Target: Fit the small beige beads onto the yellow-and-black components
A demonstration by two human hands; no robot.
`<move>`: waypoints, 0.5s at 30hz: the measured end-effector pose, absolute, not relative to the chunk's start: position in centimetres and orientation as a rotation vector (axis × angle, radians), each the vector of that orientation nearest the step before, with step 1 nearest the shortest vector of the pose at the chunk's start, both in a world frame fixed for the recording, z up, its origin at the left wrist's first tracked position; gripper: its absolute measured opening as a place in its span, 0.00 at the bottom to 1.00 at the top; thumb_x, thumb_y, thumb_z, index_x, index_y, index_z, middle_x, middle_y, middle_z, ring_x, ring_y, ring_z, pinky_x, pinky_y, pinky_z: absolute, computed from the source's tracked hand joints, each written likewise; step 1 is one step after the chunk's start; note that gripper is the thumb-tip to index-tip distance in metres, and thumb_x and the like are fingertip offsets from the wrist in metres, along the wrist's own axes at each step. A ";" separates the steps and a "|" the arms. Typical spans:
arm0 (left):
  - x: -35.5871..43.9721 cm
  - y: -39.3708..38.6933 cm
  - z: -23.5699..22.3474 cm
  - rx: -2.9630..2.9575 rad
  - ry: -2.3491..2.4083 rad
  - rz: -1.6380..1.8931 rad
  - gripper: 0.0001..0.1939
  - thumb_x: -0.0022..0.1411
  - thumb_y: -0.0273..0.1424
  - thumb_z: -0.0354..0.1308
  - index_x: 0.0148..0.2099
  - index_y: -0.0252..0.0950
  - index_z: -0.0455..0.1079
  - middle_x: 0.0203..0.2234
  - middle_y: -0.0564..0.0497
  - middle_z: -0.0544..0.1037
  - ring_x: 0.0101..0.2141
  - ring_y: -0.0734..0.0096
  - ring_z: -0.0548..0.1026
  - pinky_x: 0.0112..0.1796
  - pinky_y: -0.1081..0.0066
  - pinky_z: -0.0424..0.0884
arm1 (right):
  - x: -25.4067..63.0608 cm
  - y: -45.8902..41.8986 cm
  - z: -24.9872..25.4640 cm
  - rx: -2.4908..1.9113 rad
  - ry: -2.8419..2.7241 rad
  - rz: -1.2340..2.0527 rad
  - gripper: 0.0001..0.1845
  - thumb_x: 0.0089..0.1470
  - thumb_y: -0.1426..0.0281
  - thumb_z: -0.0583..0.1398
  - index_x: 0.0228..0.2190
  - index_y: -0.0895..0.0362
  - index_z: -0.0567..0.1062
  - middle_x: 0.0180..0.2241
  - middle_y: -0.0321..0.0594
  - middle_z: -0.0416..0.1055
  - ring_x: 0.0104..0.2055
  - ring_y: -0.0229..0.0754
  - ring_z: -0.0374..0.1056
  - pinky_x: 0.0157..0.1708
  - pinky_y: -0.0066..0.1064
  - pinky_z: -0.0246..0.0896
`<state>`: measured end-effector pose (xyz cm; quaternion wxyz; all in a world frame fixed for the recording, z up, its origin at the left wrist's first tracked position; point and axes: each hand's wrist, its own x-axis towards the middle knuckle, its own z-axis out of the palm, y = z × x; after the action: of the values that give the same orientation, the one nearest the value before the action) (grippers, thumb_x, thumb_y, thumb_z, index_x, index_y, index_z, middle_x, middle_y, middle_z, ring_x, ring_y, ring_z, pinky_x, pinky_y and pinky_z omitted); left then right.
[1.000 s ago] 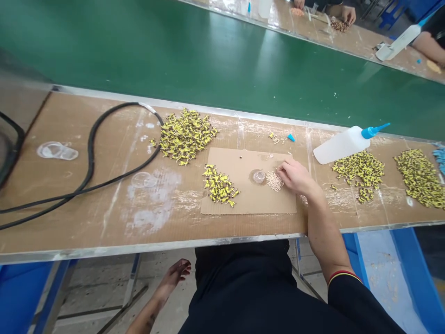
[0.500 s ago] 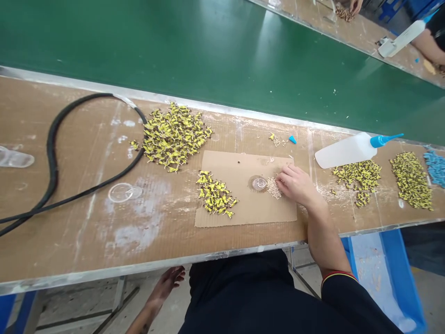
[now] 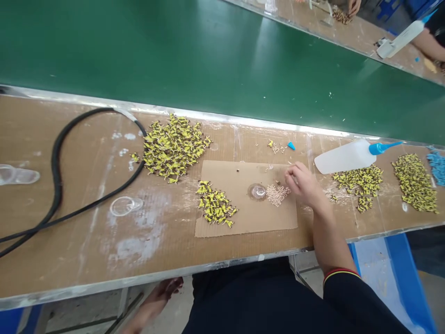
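Note:
My right hand (image 3: 301,183) hovers over the right edge of a cardboard sheet (image 3: 250,218), fingers closed in a pinch; whatever is between the fingertips is too small to make out. Just left of it lies a pile of tiny pale pieces (image 3: 277,195). Beside that pile is a small clear round dish or puddle (image 3: 257,191). A heap of small yellow and dark figures (image 3: 216,204) covers the sheet's left part. Down by the table's front edge hangs my left hand (image 3: 170,288), fingers loosely bent and apart, holding nothing, slightly blurred.
A white squeeze bottle (image 3: 344,157) with a blue nozzle lies to the right, near more yellow piles (image 3: 415,183). Further left are a large yellow heap (image 3: 177,146), a black cable (image 3: 57,162) and a clear plastic piece (image 3: 125,206). Behind runs a green surface (image 3: 174,60); a co-worker's hand (image 3: 353,6) shows beyond.
My right hand has lifted off the pale pieces and shifted slightly right, uncovering more of the pile. My left hand stays low below the table edge. The view has tilted slightly.

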<state>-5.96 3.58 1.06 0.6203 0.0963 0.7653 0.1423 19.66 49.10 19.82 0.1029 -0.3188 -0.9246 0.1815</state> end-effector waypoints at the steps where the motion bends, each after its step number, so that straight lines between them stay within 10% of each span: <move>1: -6.1 4.3 2.0 0.261 1.749 0.313 0.34 0.38 0.66 0.58 0.35 0.43 0.77 0.39 0.43 0.84 0.42 0.46 0.81 0.50 0.54 0.76 | 19.0 49.8 19.8 -0.978 -2.707 0.486 0.11 0.69 0.69 0.50 0.33 0.53 0.68 0.37 0.44 0.71 0.40 0.47 0.68 0.38 0.37 0.61; 10: -4.2 9.3 12.2 0.753 1.658 0.368 0.26 0.59 0.60 0.51 0.38 0.45 0.74 0.38 0.48 0.81 0.45 0.51 0.77 0.52 0.62 0.73 | 16.1 55.0 18.6 -1.112 -2.544 0.356 0.12 0.60 0.77 0.52 0.35 0.56 0.74 0.41 0.49 0.72 0.45 0.50 0.68 0.45 0.40 0.62; 15: -4.8 11.5 19.8 1.050 1.692 0.466 0.22 0.65 0.55 0.50 0.37 0.43 0.72 0.36 0.47 0.79 0.39 0.56 0.74 0.46 0.65 0.73 | 18.4 54.3 18.5 -1.071 -2.463 0.451 0.17 0.65 0.65 0.52 0.26 0.54 0.71 0.31 0.45 0.70 0.37 0.50 0.68 0.39 0.41 0.62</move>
<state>-4.84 11.54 19.79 0.5211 0.4382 0.7062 0.1943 18.36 54.31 18.51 0.2077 -0.3848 -0.8846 0.1618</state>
